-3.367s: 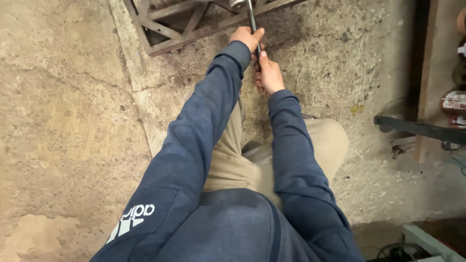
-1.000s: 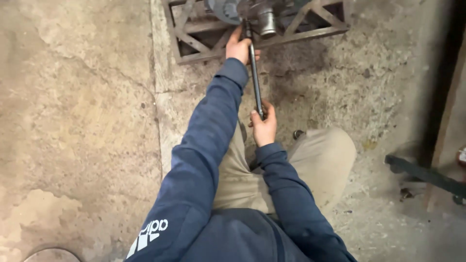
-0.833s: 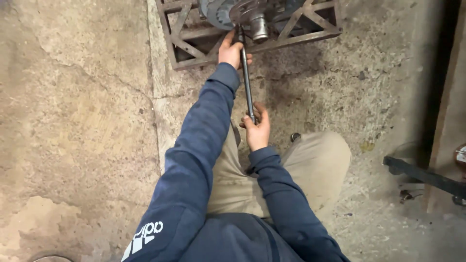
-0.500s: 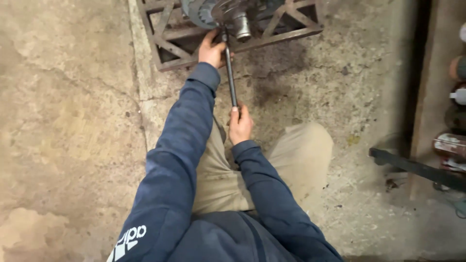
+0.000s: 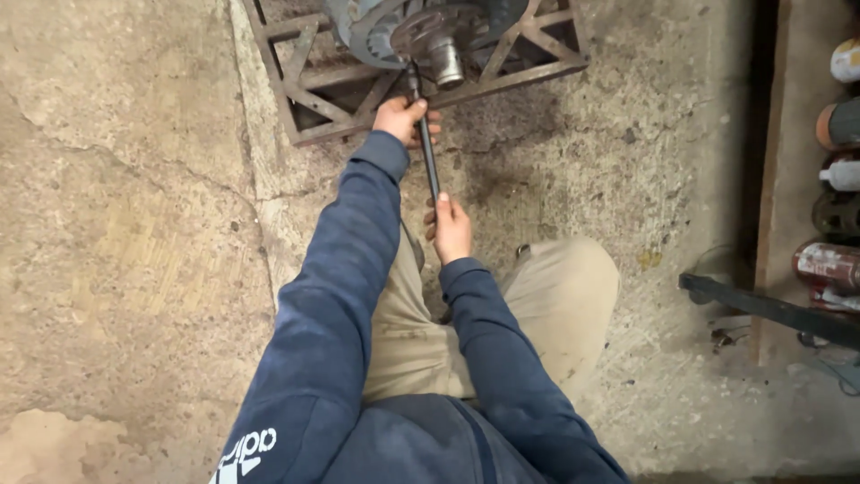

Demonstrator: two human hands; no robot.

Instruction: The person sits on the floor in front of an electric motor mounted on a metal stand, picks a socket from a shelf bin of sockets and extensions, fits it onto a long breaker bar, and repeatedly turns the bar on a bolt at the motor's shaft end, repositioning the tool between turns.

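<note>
Long dark bar tool (image 5: 428, 154): a slim black handle, lying nearly in line with the person's forearms, its far end set against the hub of the machine part (image 5: 430, 40) at the top of the view, its near end reaching back toward the knees.

Left hand (image 5: 405, 121): grip clenched round the upper stretch of the bar, just below where it meets the hub. Over the last second this hand has kept its place high on the tool.

Right hand (image 5: 450, 231): grip clenched round the bar's near end, thumb side up. Against the pictures from a second ago the bar has swung a little; its lower end now sits closer to the body's midline and the two hands stand nearer each other. Judged from that, a turning or levering stroke on the hub is under way, with the tool seated and both hands loaded.

Machine part: round grey metal disc with a short bright shaft stub, resting on a rusty metal frame (image 5: 305, 94) of crossed bars.

Frame: lies on the cracked, stained concrete floor (image 5: 134, 224), a dark oily patch just beside it.

Person: crouched or seated, blue sleeves, tan trousers (image 5: 555, 287).

Right edge: a wooden shelf (image 5: 788, 161) with several cans (image 5: 829, 264), well apart from the work; a dark metal bar (image 5: 770, 309) juts out below.
</note>
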